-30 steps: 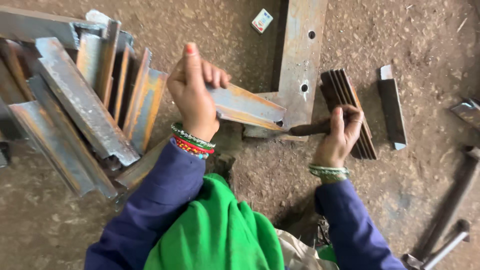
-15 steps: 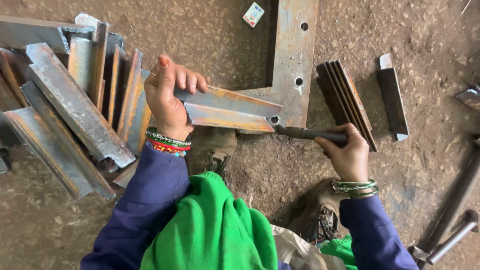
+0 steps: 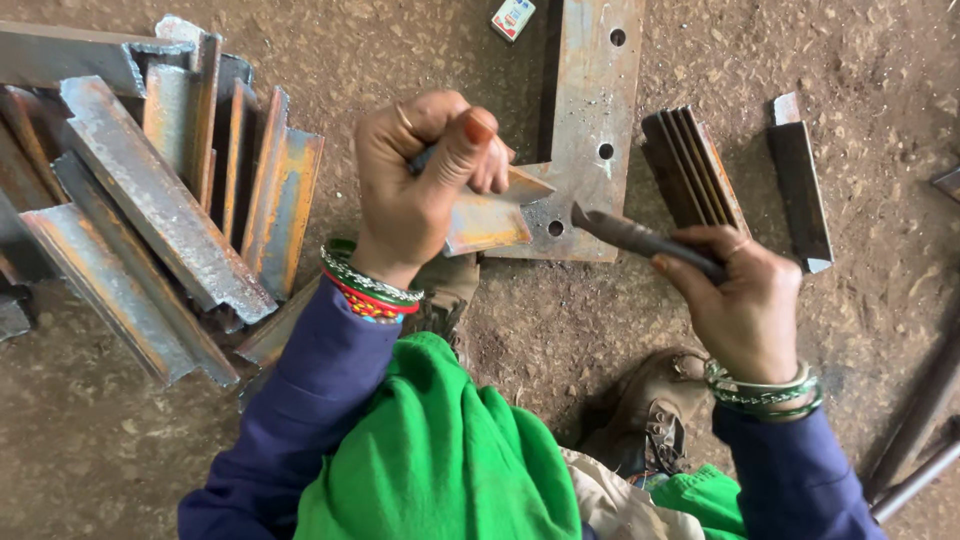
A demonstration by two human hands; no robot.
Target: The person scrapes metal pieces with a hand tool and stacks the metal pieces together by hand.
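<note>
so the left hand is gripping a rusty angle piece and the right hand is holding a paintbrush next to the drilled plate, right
Not quite: the head view shows the right hand holding a dark metal hand tool, a file or chisel by its look, not a paintbrush. The rest stands: the left hand grips the rusty angle piece, and the tool's tip sits beside the drilled plate.

One package: a small rectangular box, matchbox-like, is lying flat on the dirt floor at the top edge of the view, just left of the rusty L-shaped steel plate. It is showing a white face with red and blue-green patches, and is sitting slightly tilted.
</note>
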